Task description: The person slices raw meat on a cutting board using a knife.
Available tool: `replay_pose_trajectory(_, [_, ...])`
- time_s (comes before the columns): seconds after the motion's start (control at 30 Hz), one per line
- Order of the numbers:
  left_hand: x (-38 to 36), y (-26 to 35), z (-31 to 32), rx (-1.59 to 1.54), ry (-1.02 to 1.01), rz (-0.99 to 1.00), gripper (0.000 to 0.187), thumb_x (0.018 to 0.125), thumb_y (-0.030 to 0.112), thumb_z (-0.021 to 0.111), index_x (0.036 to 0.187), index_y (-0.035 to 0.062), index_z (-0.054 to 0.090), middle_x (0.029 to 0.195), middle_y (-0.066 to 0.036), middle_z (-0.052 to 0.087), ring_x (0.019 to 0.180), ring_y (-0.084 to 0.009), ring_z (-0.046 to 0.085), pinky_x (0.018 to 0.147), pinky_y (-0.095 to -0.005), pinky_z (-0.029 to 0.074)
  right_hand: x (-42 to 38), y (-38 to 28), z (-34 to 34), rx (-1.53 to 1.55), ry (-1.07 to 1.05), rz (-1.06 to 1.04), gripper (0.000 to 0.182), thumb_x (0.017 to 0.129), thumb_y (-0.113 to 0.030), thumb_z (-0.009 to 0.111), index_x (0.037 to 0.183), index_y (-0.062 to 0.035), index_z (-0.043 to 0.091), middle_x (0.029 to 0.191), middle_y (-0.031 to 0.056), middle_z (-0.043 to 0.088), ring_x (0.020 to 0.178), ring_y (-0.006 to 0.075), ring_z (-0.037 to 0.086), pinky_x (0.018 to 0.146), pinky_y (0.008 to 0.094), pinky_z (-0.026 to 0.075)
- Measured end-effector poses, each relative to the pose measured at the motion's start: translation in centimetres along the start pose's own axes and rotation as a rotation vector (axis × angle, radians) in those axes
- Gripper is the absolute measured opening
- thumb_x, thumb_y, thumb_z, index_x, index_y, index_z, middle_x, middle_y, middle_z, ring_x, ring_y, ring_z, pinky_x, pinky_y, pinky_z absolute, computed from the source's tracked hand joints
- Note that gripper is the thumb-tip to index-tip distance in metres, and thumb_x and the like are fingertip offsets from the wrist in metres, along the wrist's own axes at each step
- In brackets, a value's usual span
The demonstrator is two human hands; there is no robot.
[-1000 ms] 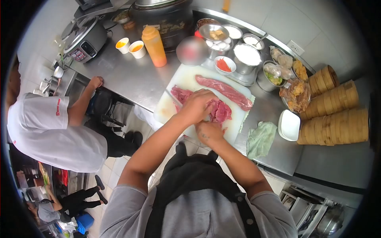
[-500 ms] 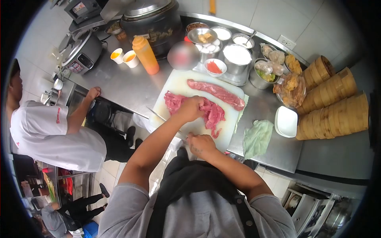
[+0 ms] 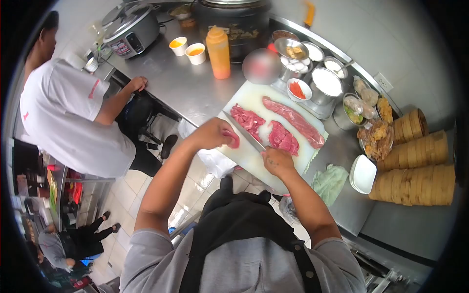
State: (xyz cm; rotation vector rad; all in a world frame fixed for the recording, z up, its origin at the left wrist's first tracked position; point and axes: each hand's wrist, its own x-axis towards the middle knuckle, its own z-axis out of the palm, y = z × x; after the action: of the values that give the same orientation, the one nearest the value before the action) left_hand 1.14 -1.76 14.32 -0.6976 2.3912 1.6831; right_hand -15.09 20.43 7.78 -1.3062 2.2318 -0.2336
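My left hand (image 3: 211,134) is closed on a slice of raw meat (image 3: 232,140) at the left edge of the white cutting board (image 3: 254,167). My right hand (image 3: 279,161) grips a knife (image 3: 245,134) by its handle at the board's near side. The blade lies slantwise over the board, between the held slice and a pile of cut raw meat (image 3: 247,119). A second meat pile (image 3: 283,138) sits just beyond the knife hand. Along the far right of the board rests a long uncut strip of meat (image 3: 294,122).
Behind the board stand an orange squeeze bottle (image 3: 218,53), white cups (image 3: 196,53) and a metal pot of white powder (image 3: 327,82). To the right are a green cloth (image 3: 330,183), white dishes (image 3: 363,174) and bamboo steamers (image 3: 415,184). A co-worker (image 3: 73,117) stands at left.
The single meat pile is now two piles. My left hand has left the pile and holds a slice at the board's left edge. The knife has moved over the board, and the view has shifted.
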Motion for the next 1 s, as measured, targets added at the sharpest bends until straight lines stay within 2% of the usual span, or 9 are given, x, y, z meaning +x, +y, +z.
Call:
replay_pose_trajectory(0.13, [3.5,-5.2,3.0,0.100,-0.092,-0.068,0.024,0.079,0.012,0.073,0.098,-0.0024,0.072,0.085,-0.011,0.071,0.075,-0.0182,0.067,0.065,-0.0320,0.055,-0.4,-0.6,-0.6,0.009,0.016,0.004,0.031,0.099,-0.027,0.049,0.106,-0.0005,0.064,0.096,0.0254,0.069,0.097,0.0423,0.067,0.088,0.0534,0.049])
replay_pose_trajectory(0.2, [3.6,-7.3,5.2,0.564,0.719,0.120,0.022,0.075,0.009,0.073,0.096,-0.0003,0.069,0.094,-0.016,0.067,0.091,-0.0296,0.065,0.079,-0.0398,0.054,-0.6,-0.8,-0.4,-0.013,0.032,-0.009,0.030,0.098,-0.027,0.049,0.104,-0.0005,0.064,0.094,0.0261,0.069,0.096,0.0424,0.067,0.088,0.0536,0.049])
replay_pose_trajectory(0.23, [3.2,-7.6,5.4,0.559,0.721,0.117,0.022,0.075,0.009,0.073,0.096,-0.0003,0.069,0.094,-0.016,0.067,0.091,-0.0296,0.065,0.079,-0.0398,0.054,-0.9,-0.9,-0.1,-0.025,0.057,-0.024,0.030,0.098,-0.026,0.049,0.101,0.0003,0.063,0.090,0.0265,0.069,0.091,0.0426,0.067,0.085,0.0536,0.050])
replay_pose_trajectory(0.33, [1.5,-7.4,6.1,0.536,0.511,0.478,0.026,0.067,0.008,0.073,0.092,0.0049,0.067,0.097,-0.014,0.061,0.095,-0.0338,0.058,0.084,-0.0450,0.049,-2.6,-2.2,0.5,-0.041,0.108,-0.035,0.028,0.098,-0.023,0.049,0.097,0.0018,0.061,0.081,0.0260,0.068,0.080,0.0426,0.069,0.077,0.0529,0.052])
replay_pose_trajectory(0.47, [2.3,-7.4,6.7,0.539,0.440,0.445,0.026,0.066,0.010,0.075,0.090,0.0057,0.066,0.093,-0.011,0.060,0.094,-0.0312,0.057,0.084,-0.0424,0.047,-4.7,-3.7,1.1,-0.074,0.111,-0.069,0.025,0.098,-0.019,0.049,0.092,0.0035,0.058,0.070,0.0230,0.067,0.069,0.0414,0.069,0.067,0.0517,0.054])
replay_pose_trajectory(0.6, [3.1,-8.5,6.8,0.465,0.389,0.428,0.026,0.066,0.012,0.076,0.089,0.0052,0.065,0.094,-0.011,0.059,0.093,-0.0317,0.057,0.084,-0.0425,0.047,-6.7,-4.4,0.2,-0.093,0.044,-0.051,0.022,0.098,-0.017,0.049,0.092,0.0029,0.057,0.071,0.0232,0.068,0.071,0.0397,0.070,0.067,0.0505,0.055])
replay_pose_trajectory(0.77, [2.5,-9.4,8.6,0.293,0.525,0.447,0.022,0.070,0.007,0.075,0.090,0.0063,0.066,0.094,-0.012,0.061,0.091,-0.0339,0.057,0.082,-0.0430,0.049,-7.7,-4.4,0.0,-0.130,-0.057,-0.006,0.015,0.091,-0.010,0.052,0.093,0.0040,0.056,0.074,0.0245,0.068,0.071,0.0390,0.070,0.065,0.0481,0.056])
replay_pose_trajectory(0.93, [2.2,-8.6,8.6,0.309,0.526,0.440,0.023,0.071,0.007,0.076,0.091,0.0055,0.066,0.096,-0.013,0.062,0.092,-0.0343,0.058,0.083,-0.0429,0.050,0.3,-3.1,6.7,-0.036,0.305,-0.269,0.016,0.088,-0.010,0.050,0.096,0.0036,0.056,0.080,0.0269,0.068,0.074,0.0404,0.070,0.066,0.0513,0.055])
replay_pose_trajectory(1.0, [2.0,-8.7,8.8,0.331,0.540,0.451,0.024,0.071,0.008,0.076,0.092,0.0052,0.066,0.097,-0.013,0.062,0.092,-0.0344,0.058,0.083,-0.0429,0.050,3.2,-4.2,4.7,-0.030,0.153,-0.182,0.021,0.091,-0.014,0.050,0.100,0.0029,0.058,0.083,0.0257,0.069,0.079,0.0418,0.069,0.070,0.0536,0.053])
